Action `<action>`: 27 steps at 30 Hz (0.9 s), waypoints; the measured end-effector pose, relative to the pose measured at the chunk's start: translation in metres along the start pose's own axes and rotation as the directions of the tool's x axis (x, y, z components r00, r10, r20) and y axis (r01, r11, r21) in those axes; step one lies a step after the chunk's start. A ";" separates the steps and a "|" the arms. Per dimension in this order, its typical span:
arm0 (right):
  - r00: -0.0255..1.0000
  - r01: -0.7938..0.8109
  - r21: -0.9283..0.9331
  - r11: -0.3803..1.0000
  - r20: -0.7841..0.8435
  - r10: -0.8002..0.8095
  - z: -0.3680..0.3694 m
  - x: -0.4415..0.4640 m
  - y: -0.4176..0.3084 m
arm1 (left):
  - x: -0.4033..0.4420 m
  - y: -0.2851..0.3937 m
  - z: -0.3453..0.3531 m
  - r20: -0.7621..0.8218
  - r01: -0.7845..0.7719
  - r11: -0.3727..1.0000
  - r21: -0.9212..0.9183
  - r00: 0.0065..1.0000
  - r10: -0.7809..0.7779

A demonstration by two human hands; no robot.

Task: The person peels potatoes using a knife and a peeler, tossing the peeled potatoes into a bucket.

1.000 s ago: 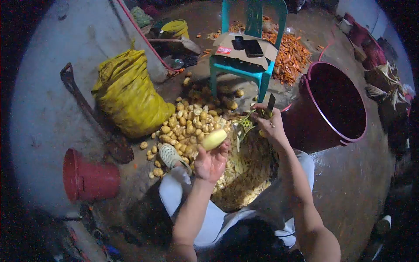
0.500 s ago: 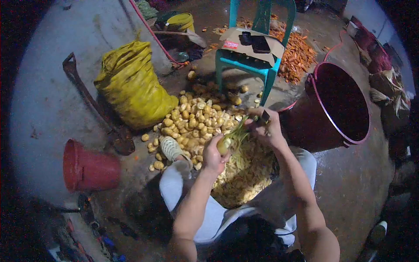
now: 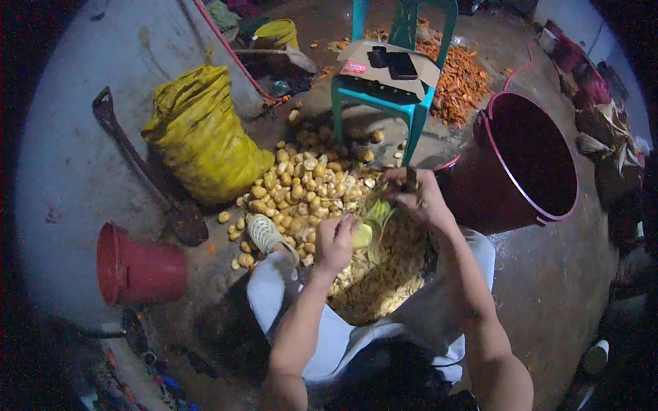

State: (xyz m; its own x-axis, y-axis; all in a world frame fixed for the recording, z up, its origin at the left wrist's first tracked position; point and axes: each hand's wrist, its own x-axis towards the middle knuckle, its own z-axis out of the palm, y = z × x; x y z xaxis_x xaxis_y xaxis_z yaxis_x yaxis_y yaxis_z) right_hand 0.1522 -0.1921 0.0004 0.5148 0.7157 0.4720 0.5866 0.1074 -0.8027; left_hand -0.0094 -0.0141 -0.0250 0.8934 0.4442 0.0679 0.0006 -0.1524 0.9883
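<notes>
On the left we have a red bucket [image 3: 151, 270], then a shovel [image 3: 140, 161] against the wall and the yellow sack [image 3: 205, 140] slumped beside the potatoes [image 3: 298, 195]. One pale shoe [image 3: 262, 234] is planted right at the pile's edge. Into the middle now: the left hand [image 3: 334, 243] has its fingers closed on a pale potato [image 3: 361, 236], gripping the near side and leaving the far side exposed. That's sound holding; thumb and fingertips want to sit well back from any edge, with a firm grip, as a bare, wet surface could slip. Just beyond it, thin strands [image 3: 377, 211] bunch between the hands, over a heap of peelings [image 3: 373, 291] between the legs. Shaking those strands loose would give a clearer sight of the surface. And the right hand [image 3: 426, 198], raised a little farther out, has its fingers curled around what looks like a dark tool [image 3: 411, 179], though blur hides its working end. Short, light, even strokes, angled shallow and away from the left thumb, should suit it best. Farther right, orange pieces [image 3: 459, 92] lie beyond the big tub [image 3: 483, 171].
</notes>
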 end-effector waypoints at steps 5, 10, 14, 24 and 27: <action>0.886 -0.409 0.220 0.885 -0.137 0.443 -0.004 -0.005 0.022 | 0.001 0.016 -0.001 0.018 -0.030 0.999 -0.018 0.999 0.030; 0.921 -0.370 0.025 0.929 -0.117 0.371 0.005 -0.004 0.018 | 0.021 0.011 -0.011 0.108 0.359 0.339 -0.870 0.807 -0.581; 0.931 -0.324 0.044 0.945 -0.163 0.327 0.011 -0.004 0.027 | 0.020 -0.010 -0.018 0.256 0.407 0.210 -0.889 0.821 -0.510; 0.960 -0.036 -0.017 0.999 -0.277 0.030 0.037 0.005 -0.007 | 0.006 0.004 0.009 0.165 0.450 0.372 -0.812 0.788 -0.593; 0.896 -0.327 0.059 0.943 -0.297 0.330 0.027 0.004 0.000 | 0.005 0.010 0.011 0.189 0.488 0.375 -0.788 0.772 -0.607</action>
State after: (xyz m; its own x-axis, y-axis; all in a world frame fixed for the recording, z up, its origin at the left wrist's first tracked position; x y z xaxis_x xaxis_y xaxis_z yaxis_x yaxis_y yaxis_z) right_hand 0.1373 -0.1702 -0.0074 0.8403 0.4720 0.2667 0.3481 -0.0925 -0.9329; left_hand 0.0001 -0.0229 -0.0161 0.7742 0.2683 -0.5733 0.0823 0.8554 0.5114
